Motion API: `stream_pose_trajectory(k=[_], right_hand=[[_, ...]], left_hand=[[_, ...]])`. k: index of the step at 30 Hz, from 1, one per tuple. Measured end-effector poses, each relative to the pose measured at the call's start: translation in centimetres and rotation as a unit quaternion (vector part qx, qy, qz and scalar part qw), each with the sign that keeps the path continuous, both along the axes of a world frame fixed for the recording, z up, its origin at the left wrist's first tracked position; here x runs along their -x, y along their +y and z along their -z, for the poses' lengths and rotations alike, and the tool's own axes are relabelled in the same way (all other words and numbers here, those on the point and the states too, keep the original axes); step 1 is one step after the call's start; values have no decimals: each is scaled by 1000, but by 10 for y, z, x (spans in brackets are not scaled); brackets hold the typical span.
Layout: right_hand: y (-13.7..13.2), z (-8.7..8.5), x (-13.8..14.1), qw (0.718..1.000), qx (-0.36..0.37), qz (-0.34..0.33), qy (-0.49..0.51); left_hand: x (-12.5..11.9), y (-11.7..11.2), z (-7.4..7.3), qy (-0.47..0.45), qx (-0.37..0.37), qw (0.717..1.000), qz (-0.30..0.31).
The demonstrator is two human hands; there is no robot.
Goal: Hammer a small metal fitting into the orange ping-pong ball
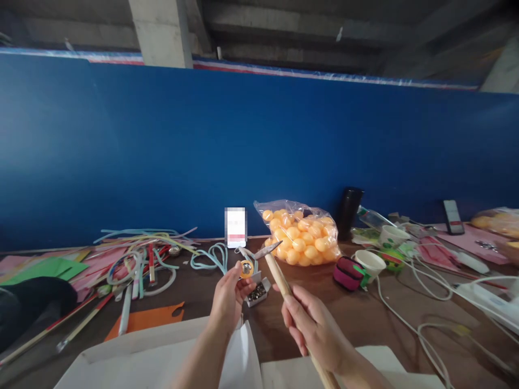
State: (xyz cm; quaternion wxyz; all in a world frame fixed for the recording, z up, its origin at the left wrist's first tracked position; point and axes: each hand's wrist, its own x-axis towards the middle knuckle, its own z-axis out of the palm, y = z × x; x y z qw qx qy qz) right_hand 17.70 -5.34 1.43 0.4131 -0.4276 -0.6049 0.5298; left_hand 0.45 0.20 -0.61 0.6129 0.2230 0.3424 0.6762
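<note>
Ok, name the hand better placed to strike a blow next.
Likely the right hand: it grips the wooden-handled hammer, while the left hand is occupied holding up a round yellow-rimmed piece.

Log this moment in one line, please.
left hand: holds round yellow piece | right hand: grips hammer | nearby: box of metal bits, bag of orange balls

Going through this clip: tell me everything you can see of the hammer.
The hammer has a straight, pale handle that looks wooden and a dull grey head that looks metal, tapering to a point at the upper right. It is held aslant, head uppermost, with the handle running down to the right, to the picture's bottom edge. The right hand grips the handle. In this view the head's tip overlaps the bag of orange balls; contact there cannot be told.
</note>
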Motion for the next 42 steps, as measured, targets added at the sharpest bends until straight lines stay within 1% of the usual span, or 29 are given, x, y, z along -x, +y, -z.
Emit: stream_pose_trajectory(k=[3,7,12,19,25,37,42], right_hand=[[-8,-4,3,999,-20,-25,-37],[-9,1,4,992,-69,-23,-107],[-9,3,5,988,-96,6,-120],[-10,3,5,983,-115,-11,-141],[-10,6,6,982,-111,-13,-151],[-12,6,9,988,-94,2,-119],[-11,5,10,991,-76,2,-108]], left_hand=[[0,0,0,-7,-1,1000,-8],[0,1,0,-12,-5,1000,-9],[0,0,0,-15,-11,1000,-7],[0,0,-2,-24,-7,1000,-18],[0,0,-4,-20,1,1000,-17],[0,0,-4,-27,-1,1000,-12],[-1,0,-4,-30,-1,999,-16]])
